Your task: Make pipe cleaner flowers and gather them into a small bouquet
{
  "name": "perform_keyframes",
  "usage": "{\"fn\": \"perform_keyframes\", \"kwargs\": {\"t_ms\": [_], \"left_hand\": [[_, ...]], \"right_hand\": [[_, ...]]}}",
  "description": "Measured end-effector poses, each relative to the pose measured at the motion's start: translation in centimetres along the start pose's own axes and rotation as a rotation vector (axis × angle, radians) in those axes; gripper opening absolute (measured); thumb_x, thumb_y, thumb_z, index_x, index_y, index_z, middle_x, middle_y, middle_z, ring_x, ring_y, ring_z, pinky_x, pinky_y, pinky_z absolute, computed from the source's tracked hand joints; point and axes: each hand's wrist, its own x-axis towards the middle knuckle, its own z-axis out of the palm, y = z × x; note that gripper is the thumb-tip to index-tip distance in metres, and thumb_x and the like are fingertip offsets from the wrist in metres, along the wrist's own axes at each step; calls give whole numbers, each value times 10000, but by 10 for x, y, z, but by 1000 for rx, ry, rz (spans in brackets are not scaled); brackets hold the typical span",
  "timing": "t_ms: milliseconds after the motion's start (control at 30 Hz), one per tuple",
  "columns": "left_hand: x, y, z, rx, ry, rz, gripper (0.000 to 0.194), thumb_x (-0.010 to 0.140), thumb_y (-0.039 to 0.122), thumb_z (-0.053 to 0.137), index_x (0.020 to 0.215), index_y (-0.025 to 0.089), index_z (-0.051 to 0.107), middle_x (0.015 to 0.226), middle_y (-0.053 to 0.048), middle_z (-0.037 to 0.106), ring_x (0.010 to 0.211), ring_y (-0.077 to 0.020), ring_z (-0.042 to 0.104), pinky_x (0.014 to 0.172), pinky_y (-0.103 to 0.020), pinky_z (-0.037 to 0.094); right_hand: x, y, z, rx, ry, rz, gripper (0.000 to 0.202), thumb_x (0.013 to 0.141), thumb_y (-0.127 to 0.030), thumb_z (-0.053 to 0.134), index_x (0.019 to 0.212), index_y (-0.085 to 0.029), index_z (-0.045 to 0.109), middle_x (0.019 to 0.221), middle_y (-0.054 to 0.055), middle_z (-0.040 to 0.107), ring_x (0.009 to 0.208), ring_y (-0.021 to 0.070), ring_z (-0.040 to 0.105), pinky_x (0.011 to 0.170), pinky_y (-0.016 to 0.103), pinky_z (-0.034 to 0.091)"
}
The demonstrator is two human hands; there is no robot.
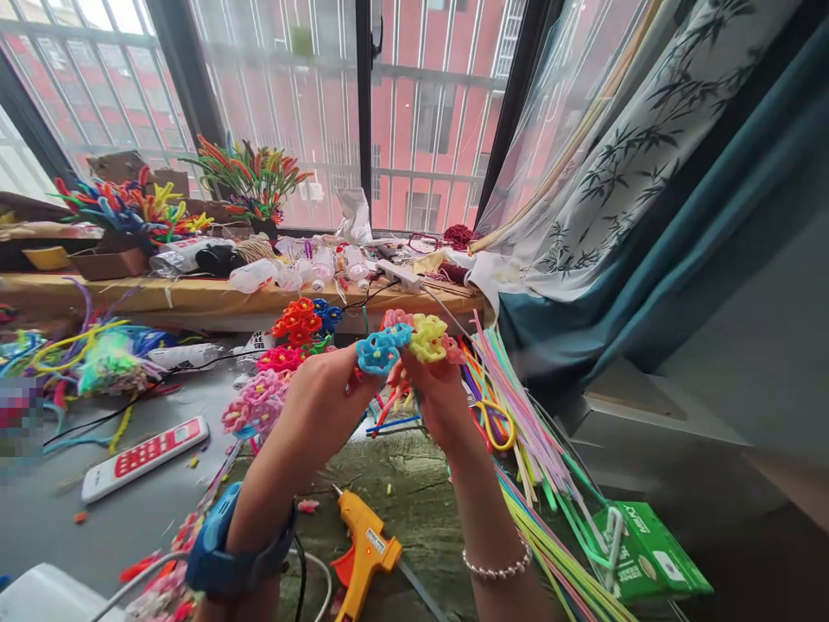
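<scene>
My left hand [324, 393], with a blue band on its wrist, is closed with thumb and fingers at a blue pipe-cleaner flower [377, 352]. My right hand [440, 399] is closed just below a yellow pipe-cleaner flower [428, 338], with pink ones around it. The flowers touch one another between the hands, and the fingers hide their stems. Left of my hands stand more pipe-cleaner flowers, among them red ones [298, 323] and pale pink ones [256, 404]. Beneath my hands, on a dark green surface, lies a yellow hot glue gun [366, 546].
Long pastel pipe cleaners [518, 389] and yellow-handled scissors [497, 425] lie to the right, near a green box [661, 553]. At the left are a remote control [146, 458] and a cable. Behind, the windowsill [194, 302] carries plastic bottles and a power strip [399, 276].
</scene>
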Motion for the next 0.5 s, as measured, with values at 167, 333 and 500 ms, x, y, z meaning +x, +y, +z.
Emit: {"fn": "perform_keyframes", "kwargs": {"t_ms": [167,333,500], "left_hand": [[4,-8,0,10,29,20,280,776,311,506,548,198,389,495,48,432,484,-99,338,517,-237,218],[7,-19,10,-61,94,17,287,768,305,515,534,196,389,468,64,352,479,-90,295,510,-228,228],[6,-26,25,-166,185,-36,306,802,316,538,544,188,436,487,63,391,491,-82,327,505,-218,267]], "right_hand": [[2,3,-5,92,-13,-54,142,833,-350,698,872,-215,676,764,-21,648,573,95,557,580,251,423],[2,5,-9,131,-35,-28,157,805,-325,731,900,-212,676,814,1,651,673,120,585,667,271,453],[4,12,-3,124,23,6,194,744,-309,778,828,-194,646,753,-17,610,626,100,528,654,257,439]]}}
